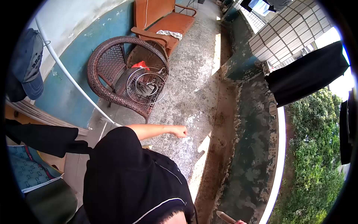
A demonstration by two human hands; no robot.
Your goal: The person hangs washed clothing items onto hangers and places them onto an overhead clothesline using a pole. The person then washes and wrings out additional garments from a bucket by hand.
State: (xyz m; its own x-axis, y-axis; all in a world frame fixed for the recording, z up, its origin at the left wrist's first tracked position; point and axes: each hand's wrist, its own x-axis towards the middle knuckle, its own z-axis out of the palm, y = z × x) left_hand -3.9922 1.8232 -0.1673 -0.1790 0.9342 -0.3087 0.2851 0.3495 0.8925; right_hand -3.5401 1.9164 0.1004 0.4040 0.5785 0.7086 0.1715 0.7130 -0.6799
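Note:
My left hand (180, 131) is stretched out from a black sleeve, over the concrete floor. Its fingers are curled into a fist, and nothing shows sticking out of it. The black garment (123, 175) with white piping fills the lower middle of the view. At the bottom edge only a sliver of my right hand (241, 222) shows. It is at a stick (225, 217) with a pale, blunt tip, in front of the low wall; the rest of the stick and most of that hand are out of frame.
A wicker chair (97, 59) with wire hoops (130, 87) on its seat stands near a brown wooden bench (175, 22). A white pole (71, 76) slants at left, beside a cap (33, 67). Black clothing (305, 76) hangs above the peeling parapet (253, 149).

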